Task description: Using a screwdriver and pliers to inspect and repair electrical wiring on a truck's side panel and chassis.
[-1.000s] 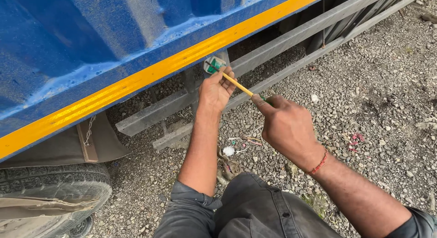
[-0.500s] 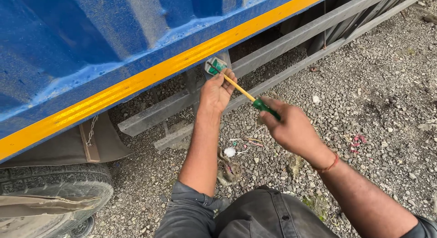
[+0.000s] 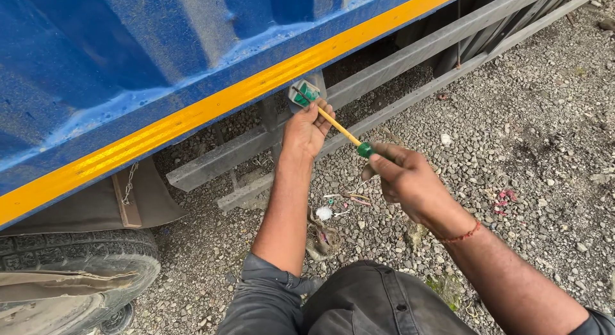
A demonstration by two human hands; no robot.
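Note:
My left hand [image 3: 306, 131] reaches up and holds a small grey lamp housing [image 3: 303, 93] with green parts inside, fixed under the blue truck body [image 3: 128, 59] just below its yellow stripe [image 3: 211, 111]. My right hand [image 3: 410, 181] grips the green handle of a screwdriver [image 3: 343, 131]. Its yellow shaft runs up and left, with the tip at the housing beside my left fingers. A red thread is tied around my right wrist.
Grey steel side rails [image 3: 397, 66] run along under the truck body. A tyre [image 3: 70, 271] and mud flap [image 3: 122, 200] are at lower left. Loose wires and a small white part [image 3: 325, 212] lie on the gravel [image 3: 525, 136] below my hands. My knees in dark trousers [image 3: 359, 303] fill the bottom.
My right hand has slid back and turned on the screwdriver handle, which now shows green at its front. The left hand stays on the housing.

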